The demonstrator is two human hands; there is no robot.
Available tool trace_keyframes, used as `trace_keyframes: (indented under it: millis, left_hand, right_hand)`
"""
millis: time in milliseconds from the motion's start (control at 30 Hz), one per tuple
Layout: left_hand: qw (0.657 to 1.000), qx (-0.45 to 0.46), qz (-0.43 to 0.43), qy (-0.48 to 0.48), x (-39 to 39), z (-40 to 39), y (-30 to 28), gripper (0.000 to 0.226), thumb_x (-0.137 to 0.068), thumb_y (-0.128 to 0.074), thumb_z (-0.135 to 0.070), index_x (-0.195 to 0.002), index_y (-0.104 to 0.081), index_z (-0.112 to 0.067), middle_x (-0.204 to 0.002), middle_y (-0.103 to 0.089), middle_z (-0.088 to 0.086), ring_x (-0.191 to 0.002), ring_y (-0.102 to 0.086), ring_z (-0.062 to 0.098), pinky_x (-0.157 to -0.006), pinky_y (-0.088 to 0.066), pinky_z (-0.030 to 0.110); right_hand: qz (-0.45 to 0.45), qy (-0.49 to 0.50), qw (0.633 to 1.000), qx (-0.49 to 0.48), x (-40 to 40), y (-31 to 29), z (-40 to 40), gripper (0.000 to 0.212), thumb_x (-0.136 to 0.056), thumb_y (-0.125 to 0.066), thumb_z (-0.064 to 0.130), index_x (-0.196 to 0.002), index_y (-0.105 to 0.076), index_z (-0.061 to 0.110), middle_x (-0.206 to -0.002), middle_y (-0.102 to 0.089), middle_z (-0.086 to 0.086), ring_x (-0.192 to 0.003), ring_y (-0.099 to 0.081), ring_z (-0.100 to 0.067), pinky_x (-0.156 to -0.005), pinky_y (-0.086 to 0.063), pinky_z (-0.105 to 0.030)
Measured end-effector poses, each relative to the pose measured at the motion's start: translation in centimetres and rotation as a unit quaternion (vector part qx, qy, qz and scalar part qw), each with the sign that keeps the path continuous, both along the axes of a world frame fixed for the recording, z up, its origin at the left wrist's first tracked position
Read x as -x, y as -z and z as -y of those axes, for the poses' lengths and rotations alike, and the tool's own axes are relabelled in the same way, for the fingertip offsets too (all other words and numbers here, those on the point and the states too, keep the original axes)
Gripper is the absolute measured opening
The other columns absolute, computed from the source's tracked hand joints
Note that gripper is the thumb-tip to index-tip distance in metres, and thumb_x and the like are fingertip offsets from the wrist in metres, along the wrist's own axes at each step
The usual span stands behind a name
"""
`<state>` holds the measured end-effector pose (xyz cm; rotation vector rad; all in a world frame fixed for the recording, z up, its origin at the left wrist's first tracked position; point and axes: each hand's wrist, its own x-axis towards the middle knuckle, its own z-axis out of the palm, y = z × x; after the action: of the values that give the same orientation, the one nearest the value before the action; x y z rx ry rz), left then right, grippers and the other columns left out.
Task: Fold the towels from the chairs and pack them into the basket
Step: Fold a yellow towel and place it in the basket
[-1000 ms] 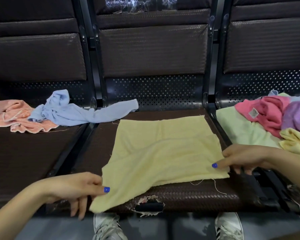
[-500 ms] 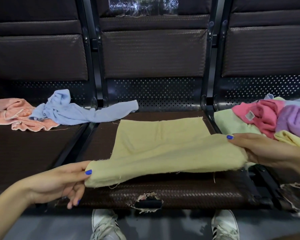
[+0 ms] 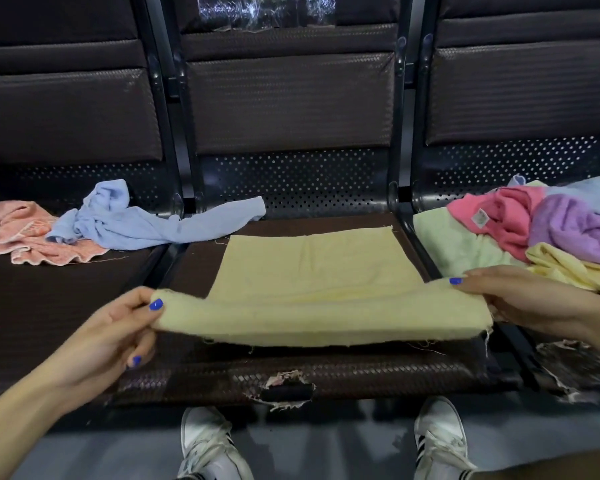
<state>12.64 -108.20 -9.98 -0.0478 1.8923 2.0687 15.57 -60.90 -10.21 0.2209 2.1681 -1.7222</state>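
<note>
Starting well out to the left of our left grip, we see a peach towel [image 3: 21,233] crumpled on the left chair seat [image 3: 49,306], and a light blue towel [image 3: 136,223] lies bunched against it, one end stretching across the gap onto the middle chair seat [image 3: 326,372]. Our left grip [image 3: 118,337] pinches the near left corner of the pale yellow towel [image 3: 312,282] between thumb and fingers, raised just above the seat. From there the near edge of the pale yellow towel runs lifted and rolled toward our right grip [image 3: 520,303], which pinches the near right corner with the thumb on top; both grips are closed on this one towel and hold nothing else. Beyond and between the two grips, the far half of the towel lies flat on the middle chair seat, its far edge near the perforated back. Below the lifted edge, between our grips, the front of the seat shows a torn patch [image 3: 284,389], and under that we see two white sneakers [image 3: 208,445] on the floor. Just beyond our right grip, on the right chair, sits a heap of towels [image 3: 520,233]: pale green at the bottom, pink with a small label, purple, and another yellow one nearest that grip. We cannot see the basket.
</note>
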Motion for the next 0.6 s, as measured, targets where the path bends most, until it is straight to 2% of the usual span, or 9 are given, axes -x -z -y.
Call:
trace_keyframes:
  millis: [33, 67, 100, 167, 267, 333, 467, 533, 600]
  left_hand:
    - [1.000, -0.013, -0.017, -0.017, 0.0, -0.6, 0.0, 0.041, -0.058, -0.086, -0.041, -0.080, -0.064, -0.014, -0.070, -0.045, 0.017, -0.028, -0.030, 0.008, -0.036, -0.025, 0.013]
    - [0.999, -0.020, -0.025, -0.029, 0.0, -1.2, -0.1, 0.025, -0.066, -0.076, -0.037, -0.079, -0.064, -0.019, -0.072, -0.047, 0.015, -0.029, -0.031, 0.008, -0.036, -0.024, 0.015]
    - [0.999, -0.015, -0.032, -0.040, 0.1, -1.8, -0.2, 0.016, -0.069, -0.067, -0.038, -0.077, -0.063, -0.024, -0.072, -0.050, 0.013, -0.029, -0.033, 0.009, -0.036, -0.025, 0.016]
    - [0.997, 0.018, -0.055, -0.051, 0.1, -2.8, -0.5, 0.017, -0.067, -0.060, -0.044, -0.075, -0.061, -0.029, -0.068, -0.056, 0.004, -0.030, -0.039, 0.013, -0.034, -0.028, 0.017]
    - [0.991, 0.054, -0.094, -0.074, 0.4, -3.7, -1.2, 0.034, -0.064, -0.060, -0.048, -0.085, -0.054, -0.023, -0.059, -0.059, 0.001, -0.033, -0.048, 0.015, -0.033, -0.036, 0.016]
    - [0.988, 0.062, -0.106, -0.089, 0.7, -4.0, -1.6, 0.033, -0.072, -0.060, -0.042, -0.090, -0.053, -0.016, -0.055, -0.060, 0.002, -0.035, -0.053, 0.014, -0.035, -0.039, 0.015]
    - [0.992, 0.067, -0.079, -0.078, 0.7, -3.3, -2.0, 0.013, -0.092, -0.049, -0.018, -0.090, -0.057, -0.008, -0.054, -0.058, 0.004, -0.032, -0.047, 0.014, -0.033, -0.036, 0.015]
    - [0.995, 0.069, -0.058, -0.043, 0.4, -2.5, -2.2, 0.017, -0.084, -0.060, -0.024, -0.086, -0.060, -0.007, -0.059, -0.058, 0.007, -0.031, -0.043, 0.014, -0.033, -0.035, 0.016]
    - [0.996, 0.076, -0.038, 0.014, 0.1, -1.6, -2.2, 0.043, -0.056, -0.084, -0.046, -0.075, -0.067, -0.012, -0.059, -0.058, 0.010, -0.032, -0.044, 0.016, -0.034, -0.036, 0.017]
  right_hand:
    - [0.048, -0.011, 0.998, 0.049, -0.2, -1.5, 0.3, 0.084, -0.027, -0.089, 0.063, -0.091, -0.077, 0.010, -0.095, -0.060, -0.016, -0.087, -0.046, -0.025, -0.068, -0.039, -0.030]
    - [0.018, 0.004, 0.999, 0.040, -1.0, -2.1, 0.5, 0.082, -0.029, -0.089, 0.062, -0.091, -0.076, 0.010, -0.095, -0.062, -0.015, -0.083, -0.050, -0.024, -0.066, -0.043, -0.029]
    - [-0.017, 0.030, 0.996, 0.078, -0.7, -2.6, 1.2, 0.079, -0.033, -0.090, 0.058, -0.092, -0.075, 0.007, -0.095, -0.066, -0.014, -0.080, -0.057, -0.020, -0.063, -0.049, -0.026]
    - [-0.038, 0.072, 0.988, 0.130, -0.3, -3.1, 1.5, 0.061, -0.050, -0.089, 0.039, -0.094, -0.070, 0.001, -0.091, -0.069, -0.013, -0.073, -0.065, -0.013, -0.056, -0.055, -0.024]
    - [-0.042, 0.128, 0.977, 0.167, 0.6, -4.1, 2.4, 0.019, -0.085, -0.059, 0.014, -0.098, -0.063, 0.001, -0.085, -0.068, -0.010, -0.068, -0.067, -0.012, -0.054, -0.058, -0.029]
    - [-0.060, 0.167, 0.971, 0.159, 1.3, -4.5, 2.6, 0.015, -0.094, -0.050, 0.008, -0.099, -0.062, 0.000, -0.083, -0.070, -0.010, -0.067, -0.069, -0.014, -0.054, -0.058, -0.029]
    - [-0.035, 0.159, 0.980, 0.118, 1.8, -5.6, 2.1, 0.013, -0.093, -0.051, 0.005, -0.093, -0.064, 0.001, -0.080, -0.068, -0.008, -0.069, -0.065, -0.016, -0.056, -0.057, -0.030]
    - [0.019, 0.114, 0.989, 0.088, 1.3, -6.1, 1.6, 0.013, -0.091, -0.053, 0.002, -0.093, -0.065, 0.003, -0.084, -0.067, -0.009, -0.069, -0.064, -0.016, -0.056, -0.058, -0.029]
    - [0.061, 0.066, 0.995, 0.038, 0.8, -5.8, 0.8, 0.019, -0.087, -0.055, 0.000, -0.102, -0.065, 0.005, -0.085, -0.069, -0.009, -0.066, -0.064, -0.015, -0.056, -0.057, -0.028]
